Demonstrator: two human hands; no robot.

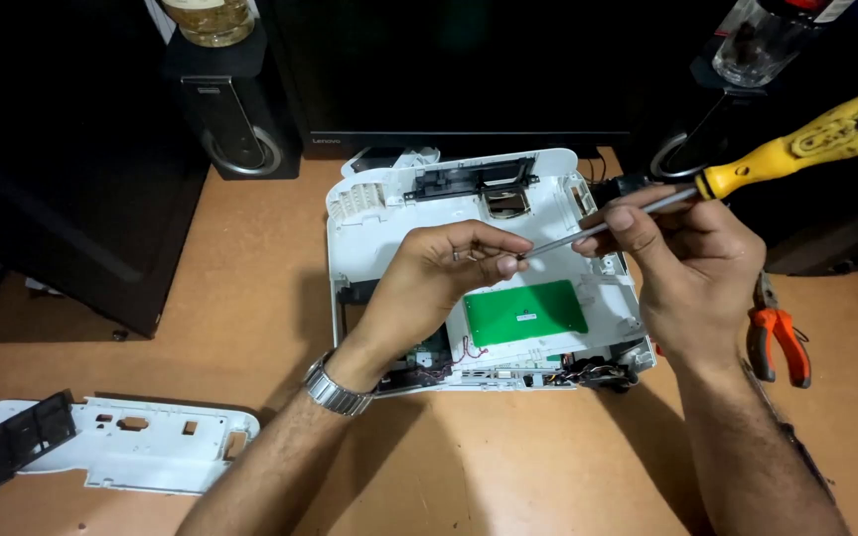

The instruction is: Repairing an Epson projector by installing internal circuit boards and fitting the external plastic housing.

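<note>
An opened white device casing lies on the brown desk, with a green circuit board showing inside and wires along its near edge. My right hand holds a yellow-handled screwdriver by its metal shaft, the handle pointing up to the right. My left hand, a metal watch on its wrist, hovers over the casing. Its fingertips pinch at the screwdriver's tip, seemingly on something tiny that I cannot make out.
A detached white cover panel with a black grille lies at the near left. Orange-handled pliers rest at the right. A black monitor, two speakers and a dark box stand behind the casing.
</note>
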